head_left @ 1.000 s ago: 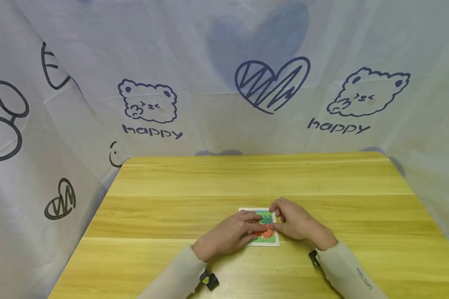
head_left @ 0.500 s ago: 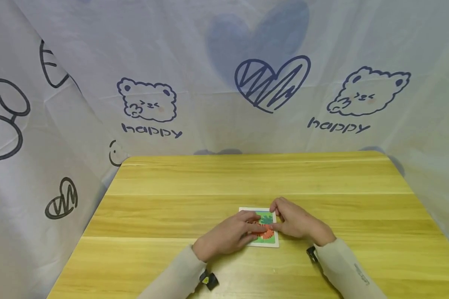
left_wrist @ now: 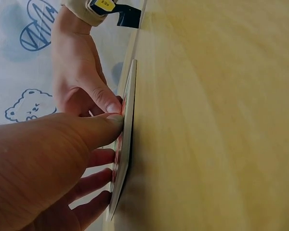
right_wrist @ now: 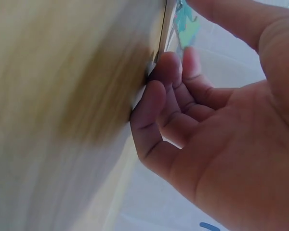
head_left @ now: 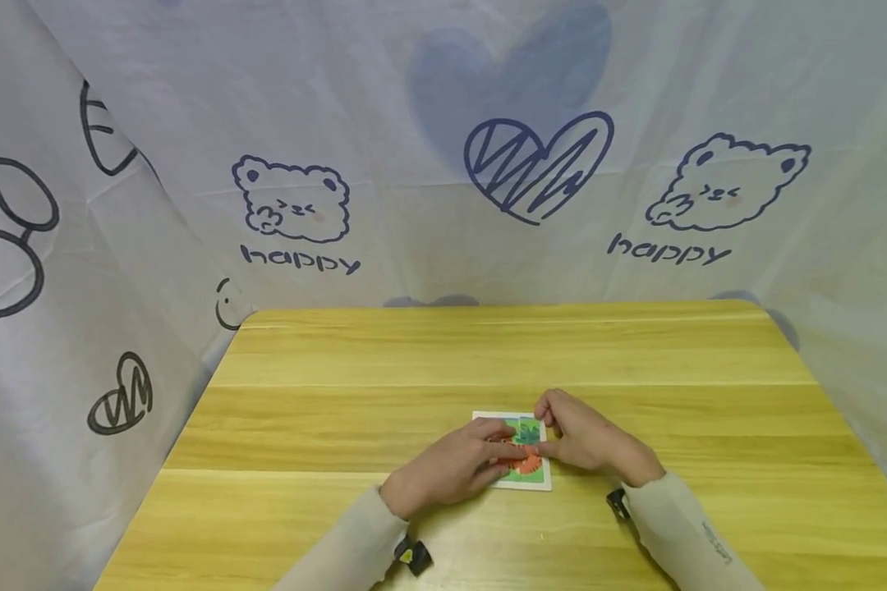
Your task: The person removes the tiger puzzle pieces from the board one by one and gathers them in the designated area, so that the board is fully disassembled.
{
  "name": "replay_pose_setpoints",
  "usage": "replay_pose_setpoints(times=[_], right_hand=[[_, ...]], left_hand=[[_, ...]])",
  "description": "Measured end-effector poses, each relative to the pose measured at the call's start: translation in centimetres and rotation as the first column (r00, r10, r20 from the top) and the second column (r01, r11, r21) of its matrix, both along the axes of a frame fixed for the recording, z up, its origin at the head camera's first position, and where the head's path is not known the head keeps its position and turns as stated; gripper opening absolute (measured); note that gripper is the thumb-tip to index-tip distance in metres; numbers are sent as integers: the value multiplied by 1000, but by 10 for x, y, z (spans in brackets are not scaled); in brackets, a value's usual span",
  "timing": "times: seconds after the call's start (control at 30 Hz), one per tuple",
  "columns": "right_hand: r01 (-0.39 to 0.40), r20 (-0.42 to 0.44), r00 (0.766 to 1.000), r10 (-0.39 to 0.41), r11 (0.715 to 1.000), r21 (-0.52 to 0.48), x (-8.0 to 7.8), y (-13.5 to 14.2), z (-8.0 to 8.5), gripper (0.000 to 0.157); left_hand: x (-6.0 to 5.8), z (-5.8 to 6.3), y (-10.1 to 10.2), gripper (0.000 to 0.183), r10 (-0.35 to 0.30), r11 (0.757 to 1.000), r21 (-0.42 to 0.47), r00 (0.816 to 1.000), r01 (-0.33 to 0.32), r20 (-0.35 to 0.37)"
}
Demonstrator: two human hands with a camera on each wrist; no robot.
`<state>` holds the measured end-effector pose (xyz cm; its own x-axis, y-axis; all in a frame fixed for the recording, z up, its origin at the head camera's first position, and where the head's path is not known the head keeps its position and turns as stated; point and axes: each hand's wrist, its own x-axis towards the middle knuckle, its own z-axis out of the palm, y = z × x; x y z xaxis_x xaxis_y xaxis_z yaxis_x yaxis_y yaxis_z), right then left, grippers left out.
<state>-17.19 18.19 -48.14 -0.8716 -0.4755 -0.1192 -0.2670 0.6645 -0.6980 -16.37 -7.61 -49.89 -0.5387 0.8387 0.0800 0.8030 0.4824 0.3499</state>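
Observation:
A small square picture puzzle (head_left: 528, 432) with a white border lies on the wooden table, showing green ground, a dark green leafy shape and an orange striped figure. My left hand (head_left: 447, 464) covers its left half, straight fingers and thumb resting on the face. At the right edge, my right hand (head_left: 590, 435) holds the board: the thumb lies on the picture and the other fingers curl by the far right corner. From the right wrist, the curled fingertips (right_wrist: 156, 96) are seen low against the board's edge and table. The left wrist view shows the board (left_wrist: 129, 139) edge-on, both thumbs on it.
Around the puzzle spreads the yellow wood-grain table (head_left: 325, 410). A pale cloth (head_left: 414, 205) with printed bears and hearts hangs behind and to the left. Black wrist devices sit on both sleeves.
Both hands stay almost where they were. A thin pale upright seam now shows more plainly near the top of the picture, right of the left fingers.

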Motion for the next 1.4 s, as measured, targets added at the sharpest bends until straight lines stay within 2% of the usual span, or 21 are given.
replay_pose_setpoints(times=[0.13, 0.37, 0.6, 0.87, 1.07, 1.4], right_hand=[[23, -16, 1000, -23, 999, -45, -1, 3, 0, 34], [70, -29, 997, -73, 992, -102, -5, 4, -1, 19], [70, -51, 996, -77, 989, -127, -9, 5, 0, 10], [120, -62, 989, -131, 980, -158, -7, 24, 2, 8], [149, -14, 988, -152, 978, -147, -6, 41, -2, 10], [211, -29, 977, -213, 975, -70, -5, 58, -4, 11]], left_hand=[[0, -2, 0, 35, -10, 1000, 11, 1000, 10, -4], [0, 0, 1, 36, 3, 1000, -9, 1000, -3, -11], [-1, 1, 0, 38, 5, 1000, 5, 1000, -5, -2], [-2, 1, 1, 38, 10, 1000, -5, 1000, -10, -3], [0, -1, 0, 39, 15, 1000, -3, 1000, -15, 11], [1, -1, -1, 37, 24, 999, 24, 1000, -24, 16]])
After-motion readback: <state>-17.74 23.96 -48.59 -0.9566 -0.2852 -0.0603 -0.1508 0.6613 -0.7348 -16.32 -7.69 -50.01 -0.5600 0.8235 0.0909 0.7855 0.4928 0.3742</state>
